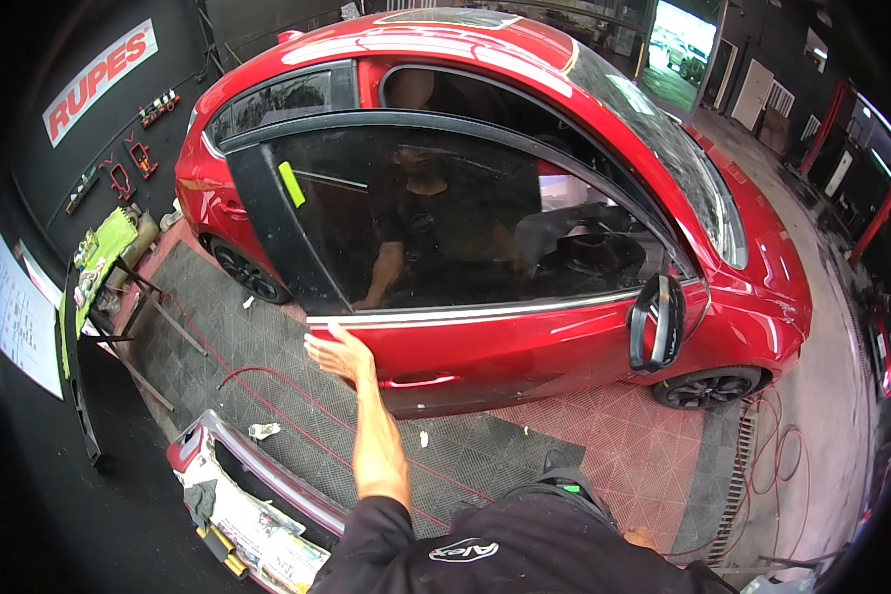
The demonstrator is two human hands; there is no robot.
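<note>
The front door [505, 352] of a red car [752, 252] stands ajar, its black-framed window [445, 223] reflecting a person. My left hand [339, 353] is at the door's rear edge, just below the chrome window trim [465, 315]. Its fingers are stretched out and apart, and it grips nothing; the palm lies by the red panel left of the door handle [419, 381]. A strip of yellow-green tape [291, 184] sticks to the black pillar trim above. On the right, only a small patch of my right arm [640, 538] shows by my waist; that hand is hidden.
A masked red bumper [267, 485] lies at lower left. Behind it stands a stand draped with a green cloth [109, 238]. Red hoses [257, 371] cross the grey and red floor tiles. The side mirror [655, 322] juts from the door's front.
</note>
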